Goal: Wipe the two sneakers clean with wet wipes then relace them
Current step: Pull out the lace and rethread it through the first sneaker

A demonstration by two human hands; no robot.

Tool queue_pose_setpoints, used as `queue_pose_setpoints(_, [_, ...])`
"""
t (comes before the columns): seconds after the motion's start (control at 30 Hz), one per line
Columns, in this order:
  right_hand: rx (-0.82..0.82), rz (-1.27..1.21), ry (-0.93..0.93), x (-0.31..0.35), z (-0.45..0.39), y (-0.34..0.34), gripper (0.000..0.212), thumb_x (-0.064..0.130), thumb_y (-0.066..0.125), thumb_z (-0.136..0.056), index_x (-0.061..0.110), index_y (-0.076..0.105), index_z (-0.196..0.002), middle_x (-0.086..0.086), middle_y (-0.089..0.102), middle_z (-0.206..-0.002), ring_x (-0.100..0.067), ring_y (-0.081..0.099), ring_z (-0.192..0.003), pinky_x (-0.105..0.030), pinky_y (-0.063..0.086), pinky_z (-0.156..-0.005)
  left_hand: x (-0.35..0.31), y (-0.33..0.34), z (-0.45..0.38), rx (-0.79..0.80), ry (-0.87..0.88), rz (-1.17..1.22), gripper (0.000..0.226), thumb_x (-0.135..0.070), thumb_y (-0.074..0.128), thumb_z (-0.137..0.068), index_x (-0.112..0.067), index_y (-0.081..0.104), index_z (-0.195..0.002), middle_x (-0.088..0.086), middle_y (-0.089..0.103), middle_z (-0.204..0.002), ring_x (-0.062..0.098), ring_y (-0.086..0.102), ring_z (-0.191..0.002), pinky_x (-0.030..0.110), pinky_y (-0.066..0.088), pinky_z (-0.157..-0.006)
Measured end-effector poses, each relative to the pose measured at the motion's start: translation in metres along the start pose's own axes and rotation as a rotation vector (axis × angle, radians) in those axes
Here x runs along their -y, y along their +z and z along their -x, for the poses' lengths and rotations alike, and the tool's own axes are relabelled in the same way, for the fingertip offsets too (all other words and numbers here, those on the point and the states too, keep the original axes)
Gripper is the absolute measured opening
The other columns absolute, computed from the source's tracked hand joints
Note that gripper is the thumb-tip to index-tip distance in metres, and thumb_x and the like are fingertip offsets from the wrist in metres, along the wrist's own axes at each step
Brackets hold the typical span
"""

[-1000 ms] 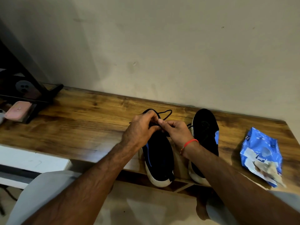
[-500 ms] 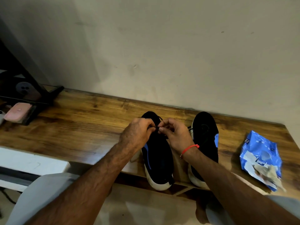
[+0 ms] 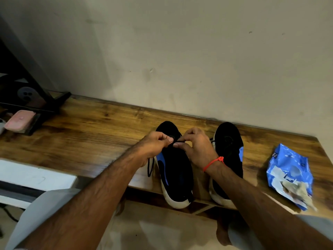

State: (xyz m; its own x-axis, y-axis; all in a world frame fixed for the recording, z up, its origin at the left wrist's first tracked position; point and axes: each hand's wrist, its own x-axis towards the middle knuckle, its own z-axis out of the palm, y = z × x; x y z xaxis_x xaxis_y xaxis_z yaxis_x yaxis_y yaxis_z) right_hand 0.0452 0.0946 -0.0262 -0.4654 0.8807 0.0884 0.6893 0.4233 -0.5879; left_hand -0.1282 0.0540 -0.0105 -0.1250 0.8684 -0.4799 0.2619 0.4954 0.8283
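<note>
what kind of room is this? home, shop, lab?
Likely a home room, at a desk against a wall: a wooden tabletop along a plain painted wall, a black stand and a pink case at the left, and a blue wet-wipe pack.

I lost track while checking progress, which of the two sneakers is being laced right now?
The left sneaker: both the left hand and right hand pinch its black lace above it. The right sneaker, nearer the blue wipes pack, sits untouched.
</note>
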Motion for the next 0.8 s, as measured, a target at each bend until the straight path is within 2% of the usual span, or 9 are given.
queue_pose_setpoints(0.07, [0.058, -0.025, 0.006, 0.000, -0.002, -0.014, 0.014, 0.036, 0.073, -0.086, 0.027, 0.076, -0.096, 0.006, 0.055, -0.096, -0.011, 0.048, -0.095, -0.030, 0.043, -0.085, 0.001, -0.003, -0.001, -0.044, 0.059, 0.036, 0.007, -0.018, 0.065, -0.099, -0.018, 0.072, -0.101, -0.005, 0.070, -0.097, 0.008, 0.062, -0.095, 0.015, 0.043, -0.067])
queue_pose_setpoints(0.13, [0.133, -0.075, -0.008, 0.001, -0.003, -0.025, 0.008, 0.036, 0.073, -0.087, 0.030, 0.075, -0.091, 0.006, 0.060, -0.093, -0.008, 0.053, -0.088, -0.032, 0.048, -0.083, 0.001, -0.004, 0.000, -0.103, 0.085, 0.014, 0.008, -0.012, 0.069, -0.096, -0.015, 0.074, -0.100, -0.003, 0.071, -0.099, 0.008, 0.063, -0.095, 0.015, 0.045, -0.071])
queue_pose_setpoints(0.27, [0.207, -0.102, -0.027, 0.001, 0.000, -0.041, 0.011, 0.037, 0.070, -0.089, 0.038, 0.069, -0.078, 0.008, 0.064, -0.092, -0.007, 0.058, -0.088, -0.028, 0.050, -0.080, 0.007, -0.004, 0.000, -0.235, 0.112, -0.096, 0.005, -0.011, 0.073, -0.092, -0.016, 0.074, -0.094, -0.006, 0.070, -0.091, 0.005, 0.061, -0.085, 0.015, 0.044, -0.066])
queue_pose_setpoints(0.33, [0.220, -0.083, -0.031, -0.003, 0.001, -0.048, 0.013, 0.038, 0.070, -0.089, 0.032, 0.072, -0.077, 0.008, 0.064, -0.091, -0.007, 0.059, -0.086, -0.026, 0.047, -0.076, 0.011, -0.003, -0.003, -0.291, 0.119, -0.211, 0.009, -0.010, 0.073, -0.092, -0.018, 0.072, -0.089, -0.008, 0.068, -0.087, 0.000, 0.058, -0.078, 0.010, 0.040, -0.059])
queue_pose_setpoints(0.4, [0.243, -0.042, -0.030, -0.005, 0.003, -0.055, 0.018, 0.038, 0.070, -0.089, 0.023, 0.075, -0.081, 0.008, 0.063, -0.091, -0.007, 0.058, -0.086, -0.026, 0.047, -0.076, 0.018, -0.002, -0.007, -0.331, 0.123, -0.301, 0.018, -0.007, 0.071, -0.092, -0.022, 0.068, -0.082, -0.004, 0.067, -0.088, 0.001, 0.058, -0.075, 0.010, 0.039, -0.055])
queue_pose_setpoints(0.5, [0.331, 0.061, -0.032, -0.011, 0.004, -0.064, 0.019, 0.036, 0.069, -0.091, 0.019, 0.074, -0.083, 0.011, 0.065, -0.091, -0.007, 0.060, -0.088, -0.031, 0.051, -0.082, 0.023, -0.002, -0.009, -0.384, 0.135, -0.439, 0.030, -0.005, 0.068, -0.093, -0.027, 0.060, -0.074, 0.002, 0.065, -0.096, 0.011, 0.061, -0.083, 0.022, 0.047, -0.062])
queue_pose_setpoints(0.63, [0.495, 0.259, -0.012, -0.017, 0.006, -0.065, 0.021, 0.037, 0.066, -0.093, 0.018, 0.075, -0.093, 0.005, 0.069, -0.095, -0.010, 0.062, -0.092, -0.033, 0.053, -0.086, 0.021, -0.002, -0.003, -0.392, 0.120, -0.567, 0.028, -0.006, 0.064, -0.095, -0.024, 0.059, -0.074, 0.001, 0.062, -0.093, 0.015, 0.060, -0.084, 0.034, 0.053, -0.067])
queue_pose_setpoints(0.73, [0.430, 0.209, 0.007, -0.018, 0.005, -0.064, 0.021, 0.036, 0.067, -0.092, 0.020, 0.074, -0.104, 0.007, 0.069, -0.095, -0.009, 0.062, -0.092, -0.023, 0.048, -0.081, 0.017, -0.007, -0.001, -0.351, 0.060, -0.589, 0.019, -0.015, 0.065, -0.096, -0.024, 0.061, -0.080, 0.001, 0.064, -0.092, 0.014, 0.059, -0.080, 0.030, 0.047, -0.062])
queue_pose_setpoints(0.8, [0.340, 0.106, 0.026, -0.018, 0.004, -0.067, 0.033, 0.038, 0.069, -0.090, 0.027, 0.066, -0.122, 0.010, 0.062, -0.092, -0.008, 0.058, -0.085, -0.020, 0.042, -0.077, 0.008, -0.014, 0.003, -0.261, 0.036, -0.389, 0.010, -0.014, 0.061, -0.100, -0.020, 0.065, -0.094, 0.001, 0.064, -0.089, 0.010, 0.058, -0.072, 0.024, 0.043, -0.053])
